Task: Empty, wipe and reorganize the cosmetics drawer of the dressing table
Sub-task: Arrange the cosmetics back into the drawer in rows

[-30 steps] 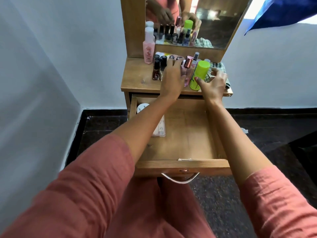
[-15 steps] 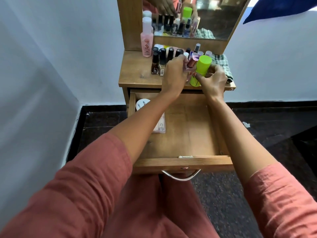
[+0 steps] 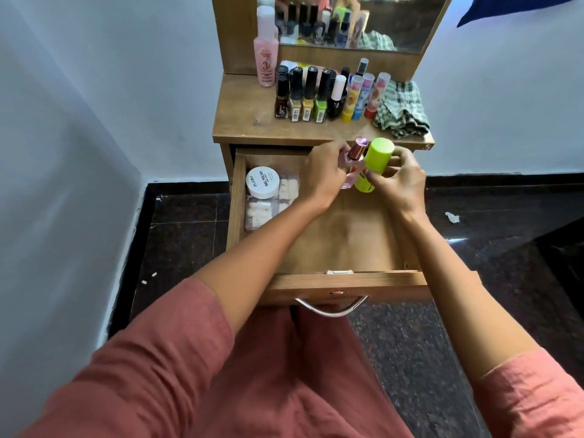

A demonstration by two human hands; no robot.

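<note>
While above the drawer [image 3: 316, 245] — lime-green bottle [image 3: 377, 156], flat-capped, beside pink bottle [image 3: 355, 151].

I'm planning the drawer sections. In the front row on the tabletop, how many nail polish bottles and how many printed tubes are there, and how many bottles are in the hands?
Nail polish bottles: 5
Printed tubes: 3
Held bottles: 2, a pink bottle in the left hand and a green bottle in the right hand
Total: 10
</note>
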